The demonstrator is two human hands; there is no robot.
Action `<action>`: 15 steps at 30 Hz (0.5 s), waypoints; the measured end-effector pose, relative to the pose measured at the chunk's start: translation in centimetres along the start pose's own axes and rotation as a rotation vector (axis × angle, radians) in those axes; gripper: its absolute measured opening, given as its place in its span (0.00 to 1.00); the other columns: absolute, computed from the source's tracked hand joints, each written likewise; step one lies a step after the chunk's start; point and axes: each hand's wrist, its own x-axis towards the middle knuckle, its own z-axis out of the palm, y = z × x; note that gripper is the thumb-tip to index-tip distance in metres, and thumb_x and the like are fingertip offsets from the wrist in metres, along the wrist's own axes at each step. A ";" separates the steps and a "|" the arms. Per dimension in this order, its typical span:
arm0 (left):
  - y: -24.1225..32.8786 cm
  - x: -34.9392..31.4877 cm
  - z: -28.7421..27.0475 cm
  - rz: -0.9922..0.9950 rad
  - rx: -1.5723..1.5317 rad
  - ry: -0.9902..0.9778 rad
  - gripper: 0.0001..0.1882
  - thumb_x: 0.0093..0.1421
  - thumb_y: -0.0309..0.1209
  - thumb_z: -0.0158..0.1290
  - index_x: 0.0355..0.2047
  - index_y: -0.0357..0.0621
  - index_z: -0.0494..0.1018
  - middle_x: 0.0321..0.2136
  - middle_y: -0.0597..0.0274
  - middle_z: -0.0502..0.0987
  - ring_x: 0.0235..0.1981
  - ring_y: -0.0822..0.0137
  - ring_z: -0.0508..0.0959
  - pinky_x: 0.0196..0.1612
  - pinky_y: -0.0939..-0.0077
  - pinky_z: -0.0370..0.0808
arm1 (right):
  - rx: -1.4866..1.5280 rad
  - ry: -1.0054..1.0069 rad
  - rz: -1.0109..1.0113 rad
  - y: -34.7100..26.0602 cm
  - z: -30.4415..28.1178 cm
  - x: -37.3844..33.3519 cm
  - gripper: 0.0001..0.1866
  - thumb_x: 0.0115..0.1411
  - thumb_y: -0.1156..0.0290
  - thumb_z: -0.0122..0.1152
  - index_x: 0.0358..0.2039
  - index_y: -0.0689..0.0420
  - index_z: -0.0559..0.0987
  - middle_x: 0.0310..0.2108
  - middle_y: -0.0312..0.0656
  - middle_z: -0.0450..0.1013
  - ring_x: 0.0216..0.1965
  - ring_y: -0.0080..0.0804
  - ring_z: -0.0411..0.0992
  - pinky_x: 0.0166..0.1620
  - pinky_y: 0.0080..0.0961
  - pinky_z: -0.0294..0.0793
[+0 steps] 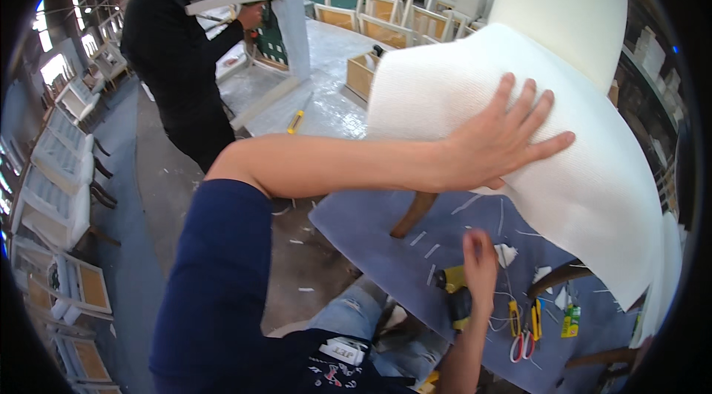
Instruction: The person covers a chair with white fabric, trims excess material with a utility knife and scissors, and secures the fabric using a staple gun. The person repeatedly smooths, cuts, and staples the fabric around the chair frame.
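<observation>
Plainly, the left hand [498,138] rests fingers spread on white upholstery fabric [589,179]; below it hangs the right hand [481,269], grip unclear.

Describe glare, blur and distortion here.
Head view: glare whitens windows at left and streaks the shiny table cover; head view: fisheye bends the pale seats at left; head view: a patch blurs part of the co-worker, while the left hand looks fairly clear.

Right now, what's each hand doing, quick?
Left hand: open, spread flat on the white fabric.
Right hand: partly curled; can't tell if it's holding anything.
</observation>
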 end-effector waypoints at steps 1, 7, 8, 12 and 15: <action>-0.1 0.3 -0.3 0.022 -0.003 0.017 0.65 0.40 0.65 0.67 0.72 0.55 0.48 0.64 0.32 0.60 0.63 0.33 0.64 0.60 0.33 0.63 | -0.093 -0.021 0.214 3.3 -0.5 -3.8 0.15 0.63 0.65 0.62 0.44 0.62 0.75 0.42 0.49 0.75 0.42 0.48 0.75 0.47 0.37 0.74; 0.2 1.3 0.6 0.032 -0.045 0.066 0.66 0.38 0.62 0.69 0.73 0.54 0.48 0.64 0.32 0.61 0.63 0.35 0.65 0.61 0.33 0.62 | -0.523 0.015 0.396 6.7 0.7 -14.0 0.43 0.45 0.66 0.76 0.61 0.56 0.66 0.53 0.56 0.68 0.56 0.56 0.67 0.56 0.44 0.69; 0.8 1.6 0.7 0.036 -0.065 0.068 0.66 0.39 0.62 0.69 0.73 0.54 0.47 0.64 0.32 0.61 0.63 0.35 0.65 0.61 0.33 0.62 | -0.481 0.052 0.407 6.6 0.7 -13.3 0.47 0.44 0.66 0.78 0.64 0.55 0.64 0.54 0.56 0.67 0.55 0.58 0.68 0.56 0.45 0.70; 0.3 0.5 1.3 -0.054 -0.003 0.031 0.66 0.40 0.58 0.71 0.74 0.62 0.44 0.66 0.39 0.60 0.65 0.42 0.63 0.64 0.39 0.60 | -0.317 0.012 0.414 6.1 -1.5 -8.8 0.45 0.48 0.68 0.71 0.66 0.56 0.62 0.54 0.60 0.67 0.53 0.58 0.70 0.54 0.45 0.72; 0.1 0.4 2.3 -0.011 -0.013 0.160 0.64 0.39 0.55 0.72 0.73 0.60 0.47 0.60 0.42 0.66 0.61 0.44 0.67 0.61 0.42 0.63 | -0.094 0.287 0.406 -0.2 -4.8 -6.9 0.39 0.53 0.69 0.72 0.64 0.59 0.64 0.49 0.51 0.72 0.49 0.45 0.74 0.53 0.36 0.73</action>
